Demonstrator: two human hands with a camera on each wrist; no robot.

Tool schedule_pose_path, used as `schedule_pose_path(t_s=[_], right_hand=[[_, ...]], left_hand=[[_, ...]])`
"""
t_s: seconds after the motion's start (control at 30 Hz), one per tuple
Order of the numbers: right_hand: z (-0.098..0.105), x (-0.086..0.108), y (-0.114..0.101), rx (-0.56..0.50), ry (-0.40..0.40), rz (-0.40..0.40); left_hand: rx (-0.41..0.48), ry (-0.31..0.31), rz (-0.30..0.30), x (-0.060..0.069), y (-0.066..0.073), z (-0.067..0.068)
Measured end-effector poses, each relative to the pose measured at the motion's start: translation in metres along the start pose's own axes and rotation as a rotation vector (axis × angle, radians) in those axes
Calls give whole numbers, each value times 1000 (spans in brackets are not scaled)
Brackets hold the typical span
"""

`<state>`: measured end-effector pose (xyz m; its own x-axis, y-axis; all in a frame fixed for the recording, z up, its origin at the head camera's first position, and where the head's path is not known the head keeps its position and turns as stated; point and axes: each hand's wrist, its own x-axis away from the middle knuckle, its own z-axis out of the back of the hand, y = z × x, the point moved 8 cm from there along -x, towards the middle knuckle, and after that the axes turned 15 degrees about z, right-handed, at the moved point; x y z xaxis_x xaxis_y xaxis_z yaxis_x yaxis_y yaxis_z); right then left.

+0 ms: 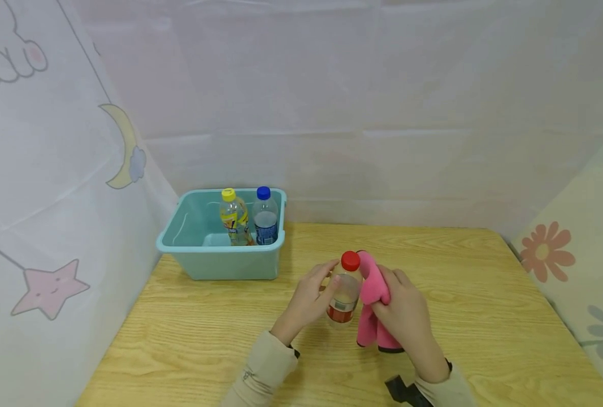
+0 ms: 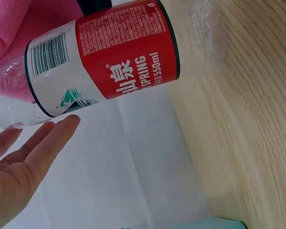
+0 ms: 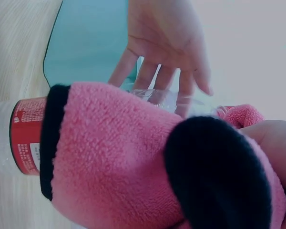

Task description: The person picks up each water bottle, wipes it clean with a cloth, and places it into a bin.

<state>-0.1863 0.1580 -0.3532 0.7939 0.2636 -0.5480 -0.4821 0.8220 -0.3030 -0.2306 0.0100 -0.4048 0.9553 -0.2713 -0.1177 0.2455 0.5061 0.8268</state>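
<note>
A clear plastic bottle (image 1: pixel 344 289) with a red cap and a red-and-white label stands upright between my two hands. My left hand (image 1: pixel 308 297) is at its left side, fingers extended. In the left wrist view those fingertips (image 2: pixel 69 125) lie close against the bottle (image 2: pixel 128 50); whether they touch it I cannot tell. My right hand (image 1: pixel 405 308) grips a pink cloth (image 1: pixel 374 288) with a black edge at the bottle's right side. Up close in the right wrist view, the folded cloth (image 3: pixel 114 148) covers much of the bottle.
A light blue plastic basin (image 1: pixel 230 263) stands at the back left of the wooden table (image 1: pixel 189 339). In it are a yellow-capped bottle (image 1: pixel 235 217) and a blue-capped bottle (image 1: pixel 266 217). A pale printed curtain (image 1: pixel 332 102) hangs behind and at the sides.
</note>
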Motion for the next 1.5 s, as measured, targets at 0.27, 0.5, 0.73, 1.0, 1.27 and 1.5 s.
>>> schedule_pose_path(t_s=[0.27,0.5,0.73,1.0,1.27,1.5], right_hand=[[-7,-8,-10,61,-78,9],[-11,-11,-14,116,-140,-12],[-16,-9,-11,139,-157,-8],[-25,0,-7,128,-162,-22],[-34,11,0,65,-56,-5],[-45,19,7,-1,-1,-4]], left_hand=[[49,-44,-8,-3,-3,-5],[69,-60,10,-3,-3,-4],[61,-68,19,-4,-4,-5],[63,-65,40,-3,-4,-4],[86,-50,44,-3,-5,-3],[107,-17,36,-1,-6,-1]])
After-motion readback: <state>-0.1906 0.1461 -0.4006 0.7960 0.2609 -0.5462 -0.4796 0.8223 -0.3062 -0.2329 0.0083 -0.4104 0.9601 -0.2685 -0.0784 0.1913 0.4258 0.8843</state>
